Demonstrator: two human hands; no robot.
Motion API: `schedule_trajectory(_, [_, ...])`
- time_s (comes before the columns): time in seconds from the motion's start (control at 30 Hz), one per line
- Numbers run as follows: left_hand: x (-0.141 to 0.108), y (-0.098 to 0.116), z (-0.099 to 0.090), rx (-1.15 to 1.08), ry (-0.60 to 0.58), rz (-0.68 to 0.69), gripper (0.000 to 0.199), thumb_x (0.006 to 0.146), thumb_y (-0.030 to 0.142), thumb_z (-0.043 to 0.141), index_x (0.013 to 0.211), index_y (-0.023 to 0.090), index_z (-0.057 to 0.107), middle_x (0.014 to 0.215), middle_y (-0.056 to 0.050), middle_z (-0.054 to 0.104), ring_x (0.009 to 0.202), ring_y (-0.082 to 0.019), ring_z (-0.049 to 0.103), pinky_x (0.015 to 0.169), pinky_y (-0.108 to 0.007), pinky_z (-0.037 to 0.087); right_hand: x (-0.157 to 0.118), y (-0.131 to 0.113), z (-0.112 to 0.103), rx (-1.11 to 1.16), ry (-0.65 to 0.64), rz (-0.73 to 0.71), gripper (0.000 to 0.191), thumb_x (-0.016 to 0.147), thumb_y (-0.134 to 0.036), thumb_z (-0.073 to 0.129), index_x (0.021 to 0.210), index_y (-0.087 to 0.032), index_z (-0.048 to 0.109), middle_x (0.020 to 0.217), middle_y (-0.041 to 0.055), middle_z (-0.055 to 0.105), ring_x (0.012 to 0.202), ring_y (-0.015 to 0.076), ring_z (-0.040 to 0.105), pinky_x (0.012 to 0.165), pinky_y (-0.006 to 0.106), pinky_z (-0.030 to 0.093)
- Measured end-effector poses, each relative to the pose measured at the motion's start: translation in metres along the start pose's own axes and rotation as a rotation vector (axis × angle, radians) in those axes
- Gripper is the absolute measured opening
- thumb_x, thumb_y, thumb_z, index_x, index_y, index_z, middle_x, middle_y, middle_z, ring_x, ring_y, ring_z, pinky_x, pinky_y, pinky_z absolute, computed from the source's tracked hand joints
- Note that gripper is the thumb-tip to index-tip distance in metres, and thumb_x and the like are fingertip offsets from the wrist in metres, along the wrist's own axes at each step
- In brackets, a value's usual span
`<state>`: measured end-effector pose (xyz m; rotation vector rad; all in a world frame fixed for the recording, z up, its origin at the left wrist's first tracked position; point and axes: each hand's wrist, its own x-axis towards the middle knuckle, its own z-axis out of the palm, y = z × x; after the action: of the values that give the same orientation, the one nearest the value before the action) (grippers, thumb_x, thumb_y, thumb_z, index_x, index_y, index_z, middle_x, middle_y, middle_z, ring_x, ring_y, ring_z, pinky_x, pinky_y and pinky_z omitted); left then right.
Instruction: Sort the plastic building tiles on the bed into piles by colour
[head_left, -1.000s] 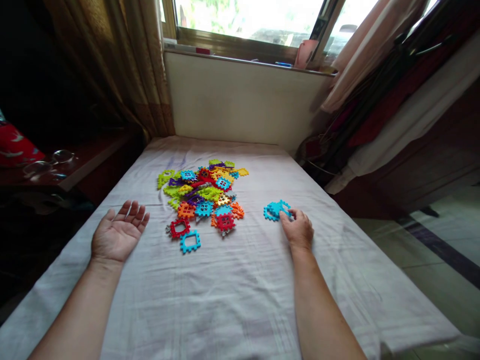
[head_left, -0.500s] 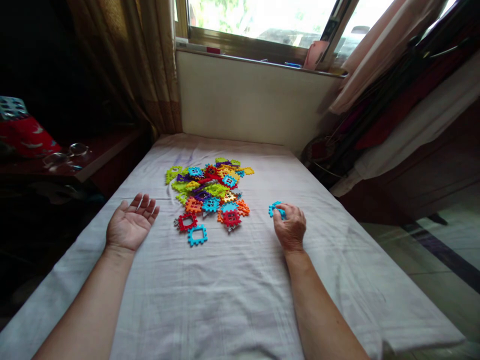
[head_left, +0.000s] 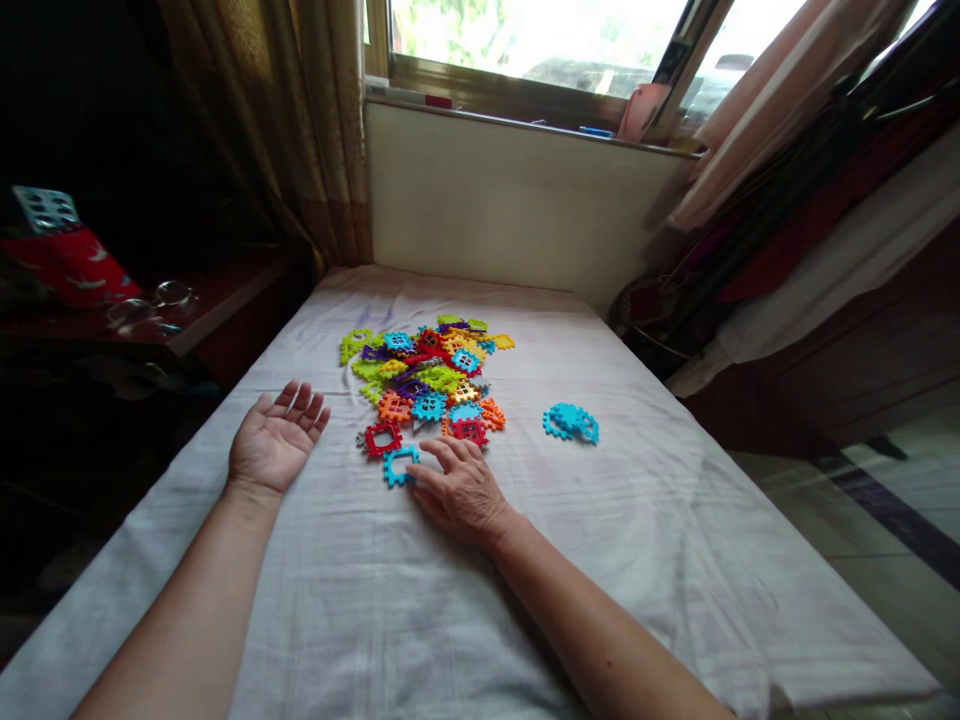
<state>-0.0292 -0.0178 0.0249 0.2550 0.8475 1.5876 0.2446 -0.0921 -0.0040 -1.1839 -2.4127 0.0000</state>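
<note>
My right hand (head_left: 466, 492) reaches across the sheet to a blue square toy building piece (head_left: 389, 478) with a large hole. Its fingers are apart at the piece's right edge; whether they touch it I cannot tell. My left hand (head_left: 273, 446) lies palm up and open, holding nothing, left of the pile. Between and beyond the hands lies a heap of notched plastic building pieces (head_left: 442, 380) in green, purple, yellow, orange, red and blue. A red frame piece (head_left: 383, 440) is just behind the blue one. Off to the right, a small group of blue pieces (head_left: 571, 422) lies apart.
A pale sheet (head_left: 337, 620) covers the flat surface. To the left, a dark side table (head_left: 202, 325) bears eyeglasses (head_left: 154, 305) and a red patterned container (head_left: 79, 268). A wall and window stand at the back, a curtain (head_left: 300, 140) at left, hanging clothes (head_left: 847, 260) at right.
My right hand has left the blue piece with the group at right and moved left to the blue square frame. My left hand keeps its open pose. The view has shifted slightly.
</note>
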Motion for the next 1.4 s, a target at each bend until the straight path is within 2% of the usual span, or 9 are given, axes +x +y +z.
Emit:
schedule_trajectory(0.17, [0.002,0.000,-0.001,-0.001,-0.006,0.000,0.020,0.089,0.033,0.052,0.098,0.022,0.066,0.093,-0.006,0.074,0.086,-0.020,0.071,0.079,-0.037,0.059,0.000,-0.001,0.003,0.041,-0.013,-0.008,0.017,0.092,-0.033,0.058,0.101,-0.027,0.070,0.135,0.0065,0.060,0.128,0.0236,0.047,0.102,0.041,0.037])
schedule_trajectory(0.4, [0.001,0.001,0.001,0.015,0.018,-0.002,0.025,0.092,0.033,0.044,0.095,0.022,0.066,0.091,-0.006,0.074,0.084,-0.020,0.071,0.076,-0.035,0.059,-0.004,0.003,-0.004,0.080,0.102,-0.047,0.016,0.094,-0.028,0.054,0.102,-0.024,0.067,0.136,0.0063,0.061,0.131,0.0213,0.046,0.107,0.039,0.035])
schedule_trajectory(0.5, [0.001,0.001,0.000,0.017,0.013,0.003,0.025,0.092,0.033,0.043,0.096,0.022,0.066,0.092,-0.006,0.074,0.085,-0.020,0.071,0.077,-0.035,0.059,-0.008,0.026,-0.017,0.010,0.273,0.151,0.017,0.094,-0.027,0.053,0.101,-0.023,0.068,0.139,0.0088,0.057,0.134,0.0233,0.043,0.109,0.042,0.033])
schedule_trajectory(0.63, [0.000,0.001,0.002,0.030,0.034,0.009,0.025,0.092,0.032,0.043,0.098,0.023,0.066,0.091,-0.006,0.074,0.086,-0.020,0.070,0.076,-0.036,0.059,-0.030,0.081,-0.035,-0.177,0.477,0.578,0.020,0.091,-0.031,0.054,0.097,-0.022,0.070,0.134,0.0117,0.058,0.130,0.0282,0.045,0.107,0.048,0.035])
schedule_trajectory(0.77, [-0.002,0.001,0.007,0.048,0.060,0.005,0.030,0.094,0.031,0.038,0.093,0.021,0.067,0.088,-0.006,0.074,0.084,-0.020,0.070,0.072,-0.036,0.060,-0.059,0.123,-0.046,-0.292,0.471,0.907,0.019,0.084,-0.034,0.057,0.086,-0.021,0.071,0.128,0.0135,0.060,0.126,0.0313,0.045,0.102,0.051,0.038])
schedule_trajectory(0.9, [-0.003,0.002,0.008,0.055,0.062,0.008,0.032,0.095,0.031,0.037,0.091,0.021,0.067,0.087,-0.006,0.074,0.083,-0.020,0.071,0.070,-0.035,0.061,-0.072,0.133,-0.049,-0.297,0.403,1.017,0.014,0.079,-0.032,0.061,0.080,-0.023,0.072,0.126,0.0123,0.062,0.127,0.0329,0.044,0.100,0.055,0.037])
schedule_trajectory(1.17, [-0.003,0.002,0.005,0.046,0.049,0.005,0.032,0.095,0.032,0.036,0.092,0.021,0.067,0.087,-0.006,0.074,0.081,-0.019,0.071,0.071,-0.034,0.061,-0.067,0.127,-0.049,-0.302,0.380,1.000,0.013,0.078,-0.030,0.064,0.085,-0.021,0.072,0.128,0.0131,0.062,0.129,0.0345,0.043,0.102,0.056,0.035])
schedule_trajectory(1.3, [-0.001,0.001,0.004,0.040,0.038,0.001,0.030,0.095,0.033,0.039,0.093,0.022,0.066,0.089,-0.006,0.074,0.082,-0.019,0.072,0.073,-0.034,0.060,-0.050,0.107,-0.045,-0.251,0.435,0.807,0.016,0.084,-0.027,0.058,0.091,-0.021,0.071,0.121,0.0111,0.066,0.120,0.0290,0.050,0.101,0.046,0.037])
schedule_trajectory(1.4, [0.001,0.001,0.002,0.035,0.027,0.000,0.027,0.094,0.033,0.042,0.094,0.022,0.066,0.089,-0.006,0.074,0.083,-0.020,0.072,0.075,-0.035,0.060,-0.033,0.080,-0.034,-0.136,0.340,0.613,0.019,0.088,-0.028,0.057,0.100,-0.021,0.071,0.108,0.0081,0.071,0.106,0.0245,0.057,0.095,0.039,0.038])
